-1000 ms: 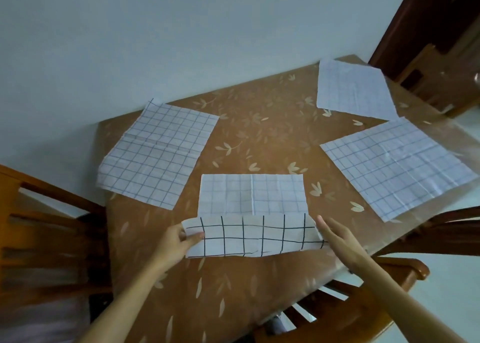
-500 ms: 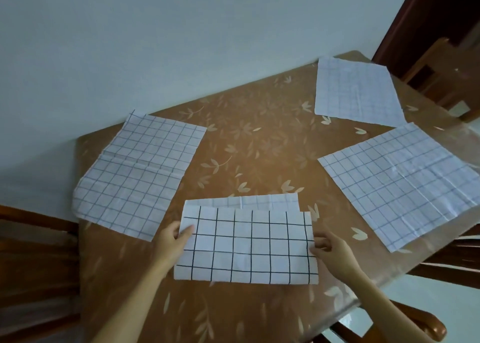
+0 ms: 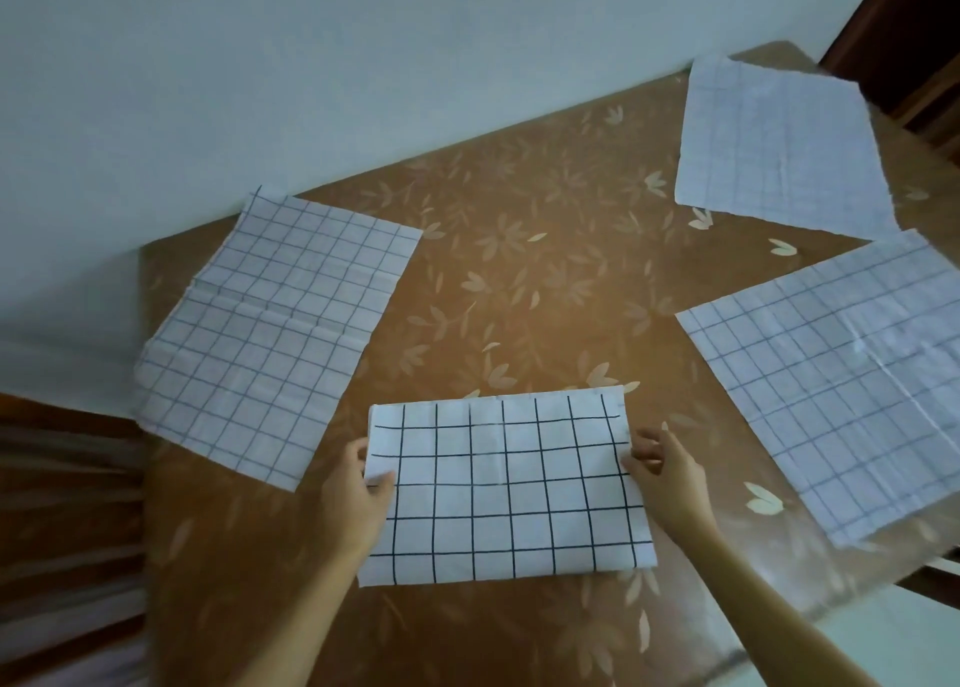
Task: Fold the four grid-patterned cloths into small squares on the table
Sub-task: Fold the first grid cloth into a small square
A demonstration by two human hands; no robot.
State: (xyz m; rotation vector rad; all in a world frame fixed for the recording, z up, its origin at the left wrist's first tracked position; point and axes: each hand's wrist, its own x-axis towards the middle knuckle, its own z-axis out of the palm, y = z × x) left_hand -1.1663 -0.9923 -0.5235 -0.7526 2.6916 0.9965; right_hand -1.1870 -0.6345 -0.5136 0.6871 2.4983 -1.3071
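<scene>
The half-folded white black-gridded cloth (image 3: 509, 483) is laid on the brown floral desk (image 3: 519, 270), long axis left-right; its short edges are pinched by left hand (image 3: 358, 494) and right hand (image 3: 667, 478).

pale wall (image 3: 363, 88), wooden chair (image 3: 62, 478), dark door frame (image 3: 914, 15)

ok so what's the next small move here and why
Probably fold the near cloth sideways, the left hand carrying its short edge to the right hand: it lies as a wide rectangle, not a square, and each hand holds one short edge.
</scene>
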